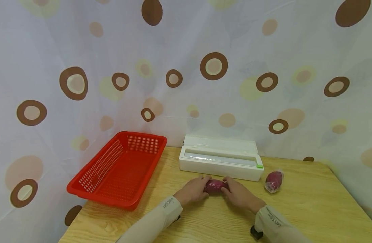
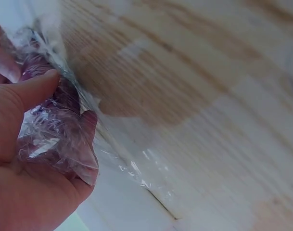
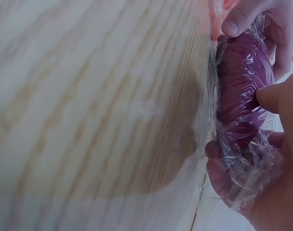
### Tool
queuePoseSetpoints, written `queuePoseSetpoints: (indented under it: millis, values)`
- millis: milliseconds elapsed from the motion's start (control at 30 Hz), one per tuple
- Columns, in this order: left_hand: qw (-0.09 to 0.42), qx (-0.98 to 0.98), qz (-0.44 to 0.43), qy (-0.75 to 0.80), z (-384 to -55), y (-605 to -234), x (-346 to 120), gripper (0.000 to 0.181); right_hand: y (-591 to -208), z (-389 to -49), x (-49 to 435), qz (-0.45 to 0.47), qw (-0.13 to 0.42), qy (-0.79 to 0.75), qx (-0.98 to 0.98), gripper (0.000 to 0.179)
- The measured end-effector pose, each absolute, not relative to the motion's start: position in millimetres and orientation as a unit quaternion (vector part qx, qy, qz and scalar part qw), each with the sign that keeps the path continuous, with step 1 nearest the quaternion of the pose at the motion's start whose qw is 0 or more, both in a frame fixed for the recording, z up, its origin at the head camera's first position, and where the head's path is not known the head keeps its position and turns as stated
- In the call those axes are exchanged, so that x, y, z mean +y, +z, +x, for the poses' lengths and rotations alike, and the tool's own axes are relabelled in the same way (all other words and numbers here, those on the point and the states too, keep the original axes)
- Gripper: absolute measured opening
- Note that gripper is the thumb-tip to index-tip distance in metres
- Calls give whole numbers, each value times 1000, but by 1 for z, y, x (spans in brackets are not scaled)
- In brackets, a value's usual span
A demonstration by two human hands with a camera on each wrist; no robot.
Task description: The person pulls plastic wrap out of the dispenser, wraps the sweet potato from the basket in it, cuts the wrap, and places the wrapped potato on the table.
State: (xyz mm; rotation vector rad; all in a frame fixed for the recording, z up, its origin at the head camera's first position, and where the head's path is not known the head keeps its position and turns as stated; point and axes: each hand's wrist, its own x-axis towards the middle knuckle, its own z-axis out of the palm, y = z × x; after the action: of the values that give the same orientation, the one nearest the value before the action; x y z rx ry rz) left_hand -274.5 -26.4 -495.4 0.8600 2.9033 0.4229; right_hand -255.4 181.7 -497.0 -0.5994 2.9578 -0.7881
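Note:
Both hands hold a smooth, oval purple vegetable (image 1: 215, 186) wrapped in cling film, close over the table in front of the white box. My left hand (image 1: 192, 191) grips its left end, and my right hand (image 1: 241, 195) grips the right end. The right wrist view shows the purple skin (image 3: 242, 82) through shiny, creased film, with a thumb pressing on it. Crumpled cling film (image 2: 55, 137) bunches up inside the left hand's fingers in the left wrist view. The exact kind of vegetable I cannot tell.
A long white cling film box (image 1: 219, 171) stands behind the hands, its lid raised and a roll inside. To its right lies a second wrapped purple vegetable (image 1: 274, 181). On the left is a red plastic basket (image 1: 155, 168). A patterned curtain (image 1: 186, 44) hangs behind the wooden table (image 1: 313, 202).

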Motion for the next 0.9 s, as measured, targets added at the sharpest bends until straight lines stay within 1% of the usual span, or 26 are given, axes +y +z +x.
queuePoseSetpoints:
  millis: [100,300,400,467,567,633,733,900]
  values:
    - [44,949,278,139,-274,-496,-27,61,-497,-256,181,-187,9,-253,949,31]
    - [51,951,279,124,-271,-494,-27,60,-498,-256,182,-204,2,-249,947,18]
    - [46,951,284,118,-271,-493,-27,58,-498,-257,182,-205,5,-254,945,17]
    - [42,950,285,117,-271,-492,-27,57,-498,-257,181,-206,5,-253,945,22]
    - [37,950,288,117,-271,-493,-28,55,-498,-258,182,-211,4,-245,946,35]
    - [40,949,288,122,-272,-493,-29,55,-498,-258,182,-212,-2,-234,949,41]
    - [46,947,288,138,-272,-493,-29,55,-499,-260,185,-206,-5,-224,953,40]
    - [44,945,281,159,-271,-492,-29,48,-499,-261,188,-197,-3,-232,952,41]
